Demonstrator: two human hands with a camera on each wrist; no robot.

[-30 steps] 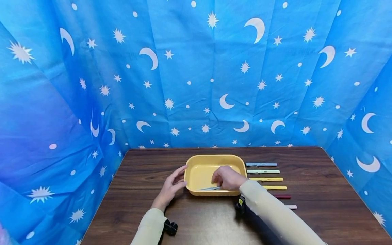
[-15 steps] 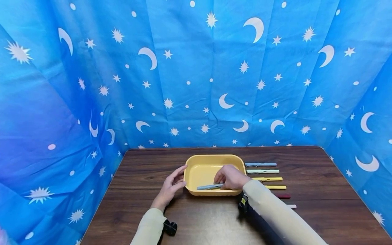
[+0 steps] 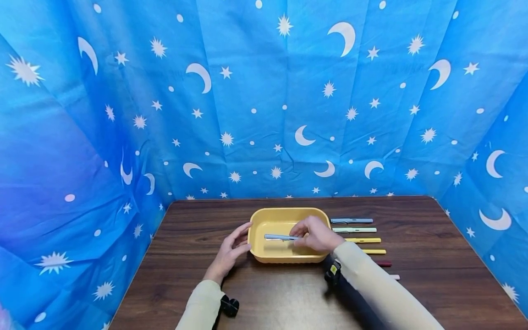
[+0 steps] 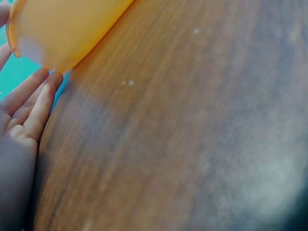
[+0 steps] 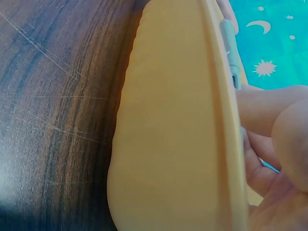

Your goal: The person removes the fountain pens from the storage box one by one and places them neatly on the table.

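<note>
A shallow yellow tray (image 3: 284, 260) stands near the back of the table. My left hand (image 3: 227, 254) is at its left end, and the left wrist view has those fingers (image 4: 41, 103) extended against the tray wall. Over the tray's inside, my right hand (image 3: 316, 234) pinches a light blue pen (image 3: 279, 237) by its right part, the free end pointing left. In the right wrist view the pen (image 5: 231, 50) shows just past the tray's rim, partly hidden by it.
Right of the tray several pens lie in a row: a blue-grey pen (image 3: 355, 221), a pale green pen (image 3: 359, 230), two yellow pens (image 3: 367, 240), a dark red pen (image 3: 384, 264) and a whitish pen (image 3: 395, 277). A blue star-and-moon cloth (image 3: 264, 91) hangs behind the table.
The right hand has lifted the light blue pen from along the tray's front wall, up and toward its middle. The left hand stays in place at the tray's left end.
</note>
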